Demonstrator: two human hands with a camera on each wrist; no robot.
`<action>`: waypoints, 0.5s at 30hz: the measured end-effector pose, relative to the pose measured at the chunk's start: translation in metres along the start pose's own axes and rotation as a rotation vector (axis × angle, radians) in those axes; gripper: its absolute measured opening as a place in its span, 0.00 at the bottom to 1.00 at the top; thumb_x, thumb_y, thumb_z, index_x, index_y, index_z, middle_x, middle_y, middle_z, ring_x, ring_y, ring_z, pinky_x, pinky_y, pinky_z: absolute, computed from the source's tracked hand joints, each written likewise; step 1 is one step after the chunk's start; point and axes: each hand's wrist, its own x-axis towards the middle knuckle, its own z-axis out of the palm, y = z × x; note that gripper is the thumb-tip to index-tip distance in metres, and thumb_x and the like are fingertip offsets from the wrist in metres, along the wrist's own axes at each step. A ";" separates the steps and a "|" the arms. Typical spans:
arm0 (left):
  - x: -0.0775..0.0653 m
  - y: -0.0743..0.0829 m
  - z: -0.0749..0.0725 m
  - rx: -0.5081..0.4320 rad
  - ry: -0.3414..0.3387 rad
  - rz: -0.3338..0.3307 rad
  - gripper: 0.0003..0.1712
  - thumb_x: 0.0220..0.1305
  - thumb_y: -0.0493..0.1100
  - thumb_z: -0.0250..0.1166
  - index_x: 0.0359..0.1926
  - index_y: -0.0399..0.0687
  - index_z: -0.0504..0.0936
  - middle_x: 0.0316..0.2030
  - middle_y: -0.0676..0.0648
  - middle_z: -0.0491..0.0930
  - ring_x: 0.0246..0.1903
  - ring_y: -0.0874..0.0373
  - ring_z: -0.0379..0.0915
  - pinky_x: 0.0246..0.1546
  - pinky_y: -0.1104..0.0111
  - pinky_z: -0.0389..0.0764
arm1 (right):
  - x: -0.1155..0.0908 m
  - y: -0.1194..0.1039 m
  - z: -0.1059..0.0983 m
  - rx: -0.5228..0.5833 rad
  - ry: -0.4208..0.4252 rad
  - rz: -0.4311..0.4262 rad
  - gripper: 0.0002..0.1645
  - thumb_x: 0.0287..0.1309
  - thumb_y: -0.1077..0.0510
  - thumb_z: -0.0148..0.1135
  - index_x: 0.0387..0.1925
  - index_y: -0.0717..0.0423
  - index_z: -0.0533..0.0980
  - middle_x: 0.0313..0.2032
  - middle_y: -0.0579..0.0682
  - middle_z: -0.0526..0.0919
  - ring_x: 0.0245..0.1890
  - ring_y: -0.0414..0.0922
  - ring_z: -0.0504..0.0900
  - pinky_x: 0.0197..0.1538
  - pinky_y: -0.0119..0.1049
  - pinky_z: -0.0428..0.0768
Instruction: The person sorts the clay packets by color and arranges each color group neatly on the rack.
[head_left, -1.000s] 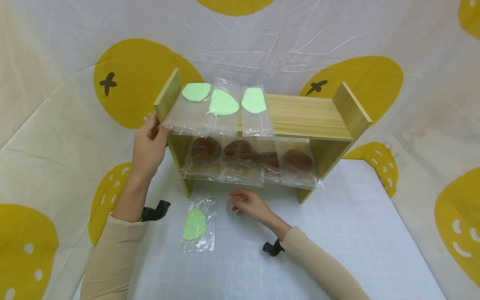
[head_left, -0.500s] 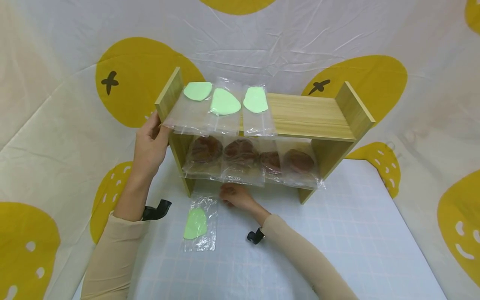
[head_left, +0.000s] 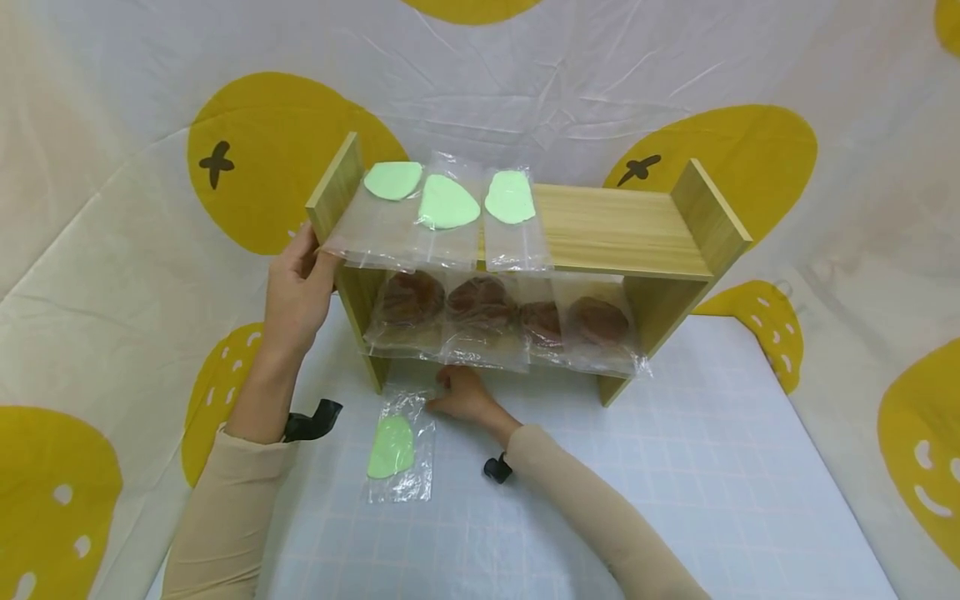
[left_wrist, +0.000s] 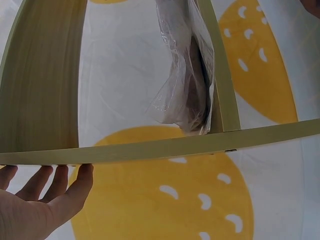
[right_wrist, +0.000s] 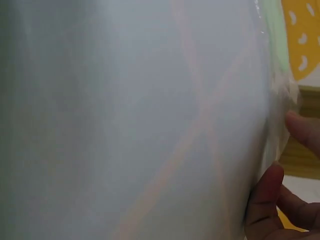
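Observation:
A light-green flat piece in a clear plastic bag (head_left: 392, 447) lies on the table in front of a wooden shelf (head_left: 615, 229). My right hand (head_left: 467, 398) is at this bag's upper right edge. Its thumb and a finger stand apart around the bag's edge in the right wrist view. My left hand (head_left: 296, 287) is at the shelf's left side panel (left_wrist: 150, 151), fingertips touching its outer face. Near it, three bagged green pieces (head_left: 447, 202) lie on the top shelf, their bags hanging over the front edge.
On the lower shelf lie several bagged dark-brown round pieces (head_left: 480, 304), their bags overhanging the front. A pale checked cloth (head_left: 720, 467) covers the table. White fabric with yellow shapes (head_left: 525, 75) hangs behind.
My right hand has moved left from in front of the shelf to the green piece's bag, its thumb and finger spreading. The left hand stays at the side panel.

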 end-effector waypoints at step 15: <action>0.001 0.000 0.000 -0.045 -0.004 0.008 0.24 0.74 0.49 0.60 0.68 0.57 0.76 0.54 0.46 0.79 0.39 0.48 0.71 0.32 0.72 0.78 | 0.000 -0.006 0.006 -0.121 -0.015 -0.037 0.09 0.49 0.61 0.72 0.32 0.61 0.84 0.35 0.50 0.82 0.41 0.48 0.75 0.48 0.38 0.75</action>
